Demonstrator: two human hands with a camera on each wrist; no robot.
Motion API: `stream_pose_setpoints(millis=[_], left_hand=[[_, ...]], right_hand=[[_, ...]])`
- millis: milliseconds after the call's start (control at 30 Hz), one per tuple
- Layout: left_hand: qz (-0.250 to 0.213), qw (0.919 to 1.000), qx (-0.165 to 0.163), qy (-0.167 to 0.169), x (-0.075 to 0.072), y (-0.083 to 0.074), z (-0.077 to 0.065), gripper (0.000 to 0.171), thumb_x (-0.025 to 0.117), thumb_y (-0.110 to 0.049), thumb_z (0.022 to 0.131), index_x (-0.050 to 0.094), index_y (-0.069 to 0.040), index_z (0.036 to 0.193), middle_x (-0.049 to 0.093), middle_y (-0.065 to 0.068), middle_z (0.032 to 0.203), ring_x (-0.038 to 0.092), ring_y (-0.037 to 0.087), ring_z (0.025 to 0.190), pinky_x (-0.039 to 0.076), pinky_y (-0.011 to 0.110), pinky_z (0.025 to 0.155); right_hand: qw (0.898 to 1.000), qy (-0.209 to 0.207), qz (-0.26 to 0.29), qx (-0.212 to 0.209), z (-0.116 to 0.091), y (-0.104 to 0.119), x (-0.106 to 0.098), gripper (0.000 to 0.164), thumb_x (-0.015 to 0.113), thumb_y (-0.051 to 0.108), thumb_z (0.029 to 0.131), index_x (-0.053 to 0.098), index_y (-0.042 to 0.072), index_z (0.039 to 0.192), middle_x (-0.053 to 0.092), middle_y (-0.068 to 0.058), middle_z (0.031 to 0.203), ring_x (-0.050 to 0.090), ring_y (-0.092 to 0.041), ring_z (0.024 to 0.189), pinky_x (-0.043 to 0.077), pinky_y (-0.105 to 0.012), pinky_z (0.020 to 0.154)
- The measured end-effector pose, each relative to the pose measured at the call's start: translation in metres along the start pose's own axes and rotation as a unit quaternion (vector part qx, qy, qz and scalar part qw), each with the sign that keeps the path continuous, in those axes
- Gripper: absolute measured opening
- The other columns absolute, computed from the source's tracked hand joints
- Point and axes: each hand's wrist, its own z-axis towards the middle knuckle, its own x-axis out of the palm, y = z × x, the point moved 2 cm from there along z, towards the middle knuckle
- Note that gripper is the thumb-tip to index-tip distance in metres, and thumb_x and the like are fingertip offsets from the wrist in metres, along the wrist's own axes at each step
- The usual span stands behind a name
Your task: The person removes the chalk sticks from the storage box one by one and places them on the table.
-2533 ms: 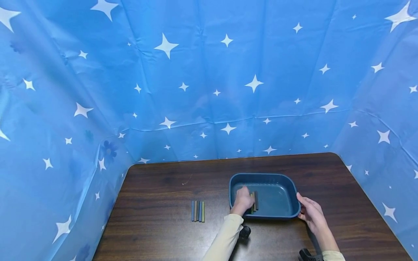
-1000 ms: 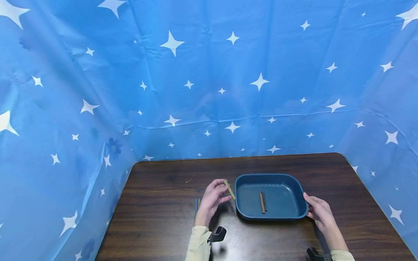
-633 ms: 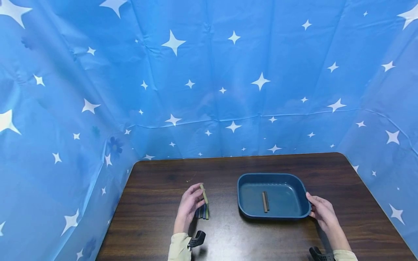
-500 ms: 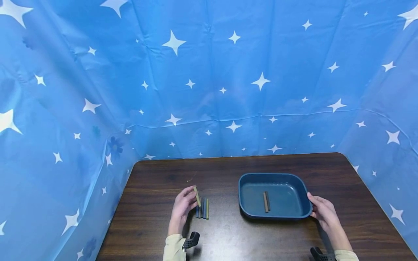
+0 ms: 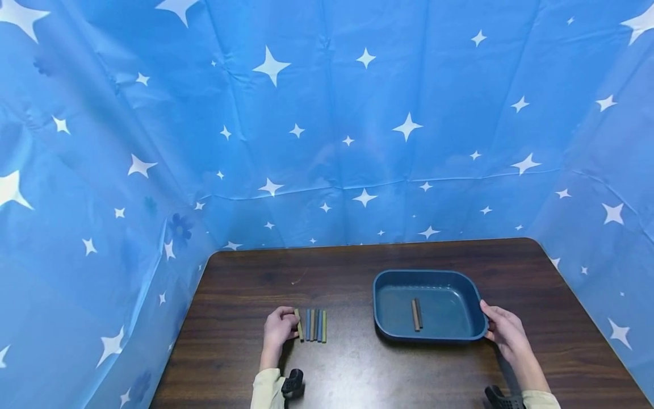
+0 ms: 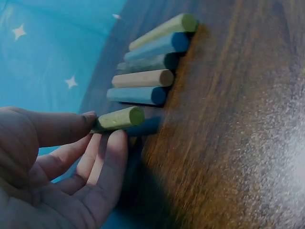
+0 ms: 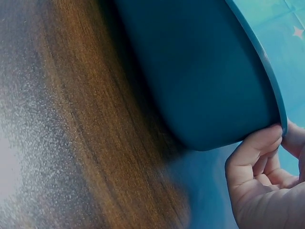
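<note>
My left hand [image 5: 278,329] pinches a yellow-green chalk stick [image 6: 121,119] between thumb and fingers, at the left end of a row of chalks. In that row lie a blue chalk [image 6: 138,95], a beige chalk [image 6: 143,78], a dark grey-green chalk [image 6: 150,63], another blue chalk [image 6: 157,46] and a second yellow-green chalk [image 6: 164,32]. On the right, my right hand [image 5: 503,329] grips the right side of a dark blue tray [image 5: 452,309], thumb at its rim. Inside the tray lie a brown chalk [image 5: 415,316] and a darker chalk [image 5: 420,311], side by side.
The dark wood table [image 5: 347,358] carries the row on the left and the tray on the right. A blue curtain with white stars [image 5: 317,142] hangs behind the table and along both sides. Black wrist straps [image 5: 293,382] sit at the sleeves.
My left hand has taken the yellow-green chalk from the tray and carried it left, over the row and down to its left end. The right hand keeps hold of the tray.
</note>
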Motion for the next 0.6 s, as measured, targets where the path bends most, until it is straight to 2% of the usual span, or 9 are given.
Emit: stream_pose_setpoints(millis=[67, 200, 400, 500, 600], left_hand=[[0.021, 0.9997, 0.007, -0.008, 0.003, 0.001, 0.001, 0.028, 0.062, 0.009, 0.086, 0.061, 0.017, 0.112, 0.070, 0.011, 0.085, 0.064, 0.013, 0.066, 0.058, 0.026, 0.054], [0.061, 0.9978, 0.024, -0.013, 0.009, -0.001, 0.003, 0.025, 0.065, 0.012, 0.081, 0.064, 0.016, 0.106, 0.072, 0.012, 0.083, 0.066, 0.014, 0.064, 0.059, 0.028, 0.053], [0.093, 0.9946, 0.036, -0.027, 0.014, -0.003, 0.003, 0.019, 0.067, 0.012, 0.082, 0.067, 0.012, 0.101, 0.070, 0.014, 0.081, 0.066, 0.015, 0.066, 0.060, 0.030, 0.054], [0.149, 0.9847, 0.061, -0.066, 0.017, -0.007, 0.001, 0.014, 0.067, 0.007, 0.084, 0.070, 0.008, 0.098, 0.071, 0.012, 0.081, 0.067, 0.021, 0.069, 0.060, 0.036, 0.059], [0.195, 0.9677, 0.106, -0.120, 0.023, -0.016, -0.002, 0.012, 0.067, 0.002, 0.087, 0.073, 0.005, 0.097, 0.072, 0.012, 0.082, 0.068, 0.030, 0.075, 0.057, 0.044, 0.069]], right_hand=[[1.000, -0.003, -0.005, 0.003, 0.000, 0.000, 0.001, 0.031, 0.057, 0.029, 0.108, 0.063, 0.016, 0.080, 0.058, 0.006, 0.074, 0.057, -0.006, 0.065, 0.051, -0.019, 0.058], [1.000, -0.005, -0.005, 0.003, -0.001, 0.000, 0.001, 0.031, 0.056, 0.029, 0.108, 0.063, 0.016, 0.081, 0.058, 0.006, 0.074, 0.057, -0.006, 0.066, 0.051, -0.019, 0.057], [1.000, -0.007, -0.006, 0.000, 0.000, -0.001, 0.002, 0.029, 0.056, 0.029, 0.109, 0.063, 0.016, 0.083, 0.058, 0.006, 0.075, 0.058, -0.005, 0.066, 0.051, -0.018, 0.057], [1.000, -0.006, -0.013, 0.002, 0.000, -0.001, 0.001, 0.029, 0.056, 0.030, 0.109, 0.063, 0.017, 0.083, 0.057, 0.006, 0.076, 0.058, -0.005, 0.067, 0.052, -0.018, 0.058], [1.000, -0.009, -0.006, 0.005, 0.001, -0.001, 0.000, 0.030, 0.056, 0.030, 0.108, 0.063, 0.017, 0.082, 0.058, 0.006, 0.075, 0.058, -0.005, 0.066, 0.052, -0.019, 0.058]])
